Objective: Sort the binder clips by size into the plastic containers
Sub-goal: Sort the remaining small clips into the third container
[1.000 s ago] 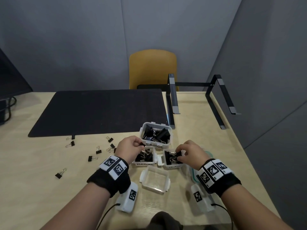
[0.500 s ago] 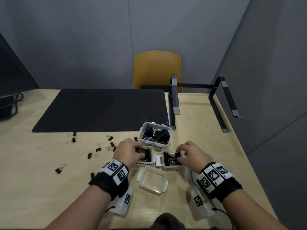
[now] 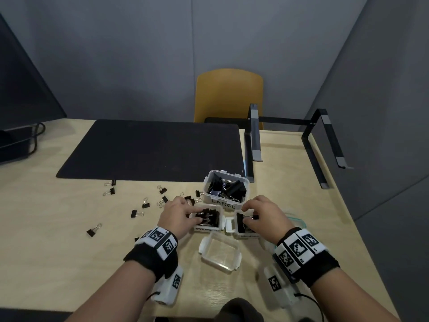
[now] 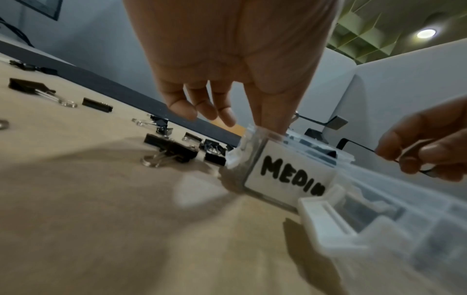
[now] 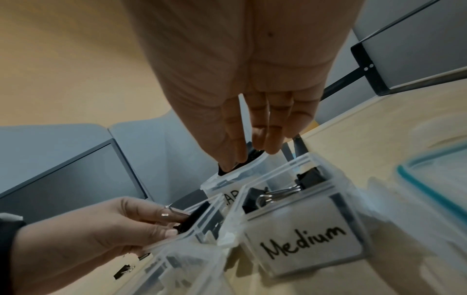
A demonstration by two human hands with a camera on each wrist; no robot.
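Note:
Two clear tubs labelled medium stand side by side, the left tub [image 3: 207,229] and the right tub [image 3: 246,235]; both hold black binder clips. Behind them a taller tub marked large [image 3: 224,204] is full of big clips. My left hand [image 3: 197,217] reaches into the left medium tub and pinches a black clip [image 5: 182,220] at its rim. My right hand [image 3: 249,213] hovers over the right medium tub, pinching a clip [image 3: 254,217] by its wire handle [image 4: 366,148]. Several small clips [image 3: 137,213] lie loose on the table to the left.
An empty clear tub [image 3: 220,254] sits just in front of the medium tubs. A teal-rimmed lid [image 5: 434,179] lies to the right. A black desk mat [image 3: 151,149] and a black metal stand [image 3: 254,145] are behind; a yellow chair [image 3: 228,94] is beyond the table.
Both hands stay at the medium tubs. The left hand's fingers have gone further into the left tub; the right hand has lifted slightly with its clip.

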